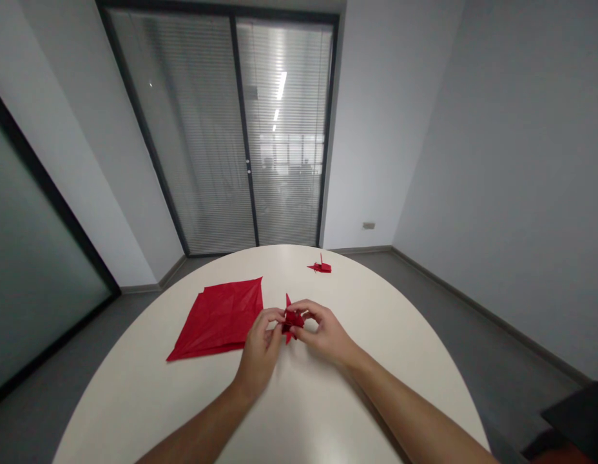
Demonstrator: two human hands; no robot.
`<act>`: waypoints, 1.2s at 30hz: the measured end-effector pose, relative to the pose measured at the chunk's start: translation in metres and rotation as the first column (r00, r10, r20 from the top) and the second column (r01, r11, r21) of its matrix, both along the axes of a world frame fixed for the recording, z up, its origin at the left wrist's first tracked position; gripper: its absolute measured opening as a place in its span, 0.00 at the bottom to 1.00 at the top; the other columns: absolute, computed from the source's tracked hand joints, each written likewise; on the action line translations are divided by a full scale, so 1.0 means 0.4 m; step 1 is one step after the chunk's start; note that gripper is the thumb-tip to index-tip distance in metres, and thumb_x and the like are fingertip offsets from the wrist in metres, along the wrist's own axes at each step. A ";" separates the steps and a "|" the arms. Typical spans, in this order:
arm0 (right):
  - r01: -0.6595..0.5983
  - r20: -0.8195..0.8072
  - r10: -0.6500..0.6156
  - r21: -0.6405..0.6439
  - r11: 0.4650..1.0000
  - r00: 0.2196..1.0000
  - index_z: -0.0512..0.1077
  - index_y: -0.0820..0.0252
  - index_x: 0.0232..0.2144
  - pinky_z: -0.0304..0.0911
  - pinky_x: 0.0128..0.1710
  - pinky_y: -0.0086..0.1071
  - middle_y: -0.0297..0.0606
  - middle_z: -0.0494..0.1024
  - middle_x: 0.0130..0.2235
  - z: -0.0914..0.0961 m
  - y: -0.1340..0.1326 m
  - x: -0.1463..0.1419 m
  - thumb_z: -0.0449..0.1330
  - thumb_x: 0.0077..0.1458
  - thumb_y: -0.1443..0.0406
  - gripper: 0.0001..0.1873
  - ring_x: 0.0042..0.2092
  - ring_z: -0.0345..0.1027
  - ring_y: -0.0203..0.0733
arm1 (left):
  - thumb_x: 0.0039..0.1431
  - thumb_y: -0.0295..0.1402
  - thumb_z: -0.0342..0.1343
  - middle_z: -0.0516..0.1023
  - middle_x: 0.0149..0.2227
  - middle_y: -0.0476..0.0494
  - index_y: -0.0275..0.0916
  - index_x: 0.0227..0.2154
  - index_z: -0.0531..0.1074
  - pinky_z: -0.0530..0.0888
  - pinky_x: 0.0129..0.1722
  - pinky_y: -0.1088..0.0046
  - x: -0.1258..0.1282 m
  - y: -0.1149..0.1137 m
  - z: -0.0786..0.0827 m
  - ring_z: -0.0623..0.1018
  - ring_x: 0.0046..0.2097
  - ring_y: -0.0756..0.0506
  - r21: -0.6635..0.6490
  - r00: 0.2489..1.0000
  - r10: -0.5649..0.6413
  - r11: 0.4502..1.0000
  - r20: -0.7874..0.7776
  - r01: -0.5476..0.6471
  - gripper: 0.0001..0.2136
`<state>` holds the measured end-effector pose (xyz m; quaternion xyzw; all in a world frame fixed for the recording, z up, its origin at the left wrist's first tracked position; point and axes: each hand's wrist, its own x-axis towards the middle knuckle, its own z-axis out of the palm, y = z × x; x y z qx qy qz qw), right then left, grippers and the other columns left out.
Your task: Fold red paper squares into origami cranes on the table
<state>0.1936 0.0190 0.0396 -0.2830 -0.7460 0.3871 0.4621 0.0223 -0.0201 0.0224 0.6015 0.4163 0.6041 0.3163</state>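
Observation:
Between my two hands is a small red folded-paper figure (293, 318) with thin points sticking out at its top and bottom. My left hand (261, 345) pinches its left side, thumb and fingers closed on the paper. From the right, my right hand (325, 332) grips the other side with thumb and fingertips. Fingers cover part of the folds. Just left of my left hand lies a stack of red paper sheets (219, 319) with creases across the top. A second red folded-paper figure (321, 266), shaped like a crane, rests farther back on the table.
The round white table (376, 341) reaches from under my arms to its curved far edge. Beyond it stand a glass door with blinds (284, 193) and grey-white walls. A dark object (582, 419), perhaps a chair, is at the lower right.

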 end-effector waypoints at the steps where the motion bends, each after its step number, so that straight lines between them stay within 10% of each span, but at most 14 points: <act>1: -0.001 -0.006 0.001 -0.011 1.000 1.000 0.74 0.53 0.50 0.67 0.47 0.38 0.40 0.76 0.48 -0.004 0.003 0.001 0.66 0.53 0.65 0.21 0.45 0.71 0.42 | 0.61 0.35 0.54 0.75 0.46 0.39 0.41 0.35 0.73 0.77 0.42 0.68 -0.001 -0.002 0.002 0.76 0.49 0.41 0.019 0.999 0.018 1.000 -0.029 -0.017 0.05; 8: 0.009 0.177 0.002 -0.056 0.998 0.984 0.65 0.48 0.62 0.51 0.64 0.54 0.44 0.39 0.73 -0.033 0.002 0.009 0.72 0.45 0.61 0.42 0.70 0.43 0.57 | 0.61 0.28 0.52 0.77 0.43 0.42 0.42 0.35 0.73 0.74 0.45 0.68 -0.008 -0.010 0.006 0.77 0.47 0.43 0.153 0.982 0.114 0.984 -0.150 -0.091 0.05; 14: -0.037 0.158 0.047 -0.062 0.997 0.986 0.78 0.55 0.43 0.61 0.58 0.47 0.42 0.79 0.48 -0.011 -0.011 -0.006 0.63 0.59 0.59 0.11 0.54 0.69 0.51 | 0.62 0.36 0.56 0.77 0.39 0.43 0.41 0.39 0.71 0.75 0.40 0.70 -0.005 0.000 0.000 0.78 0.41 0.44 -0.004 0.989 0.143 0.990 0.036 -0.143 0.06; 22: -0.182 -0.022 0.183 -0.271 0.945 0.983 0.73 0.59 0.41 0.68 0.45 0.37 0.39 0.81 0.38 -0.019 -0.017 -0.015 0.58 0.64 0.54 0.14 0.42 0.75 0.44 | 0.56 0.42 0.61 0.76 0.33 0.48 0.40 0.42 0.67 0.75 0.30 0.74 0.008 0.014 -0.008 0.77 0.31 0.48 -0.168 0.971 0.052 0.986 0.235 -0.012 0.16; 28: 0.107 0.116 -0.108 0.016 0.994 0.987 0.65 0.53 0.55 0.69 0.44 0.37 0.41 0.77 0.50 -0.008 -0.022 -0.008 0.63 0.59 0.63 0.23 0.45 0.72 0.42 | 0.53 0.45 0.64 0.76 0.29 0.49 0.39 0.31 0.68 0.75 0.28 0.74 0.005 0.021 -0.002 0.77 0.29 0.48 -0.216 0.972 0.063 0.976 0.226 -0.013 0.15; 36: 0.096 0.231 -0.198 0.390 0.916 0.953 0.75 0.50 0.51 0.61 0.58 0.47 0.43 0.69 0.59 0.002 -0.027 -0.005 0.59 0.62 0.68 0.16 0.60 0.60 0.49 | 0.54 0.44 0.62 0.79 0.34 0.45 0.38 0.35 0.70 0.77 0.31 0.72 0.001 0.028 -0.012 0.80 0.34 0.45 -0.263 0.968 0.057 0.965 0.243 0.009 0.15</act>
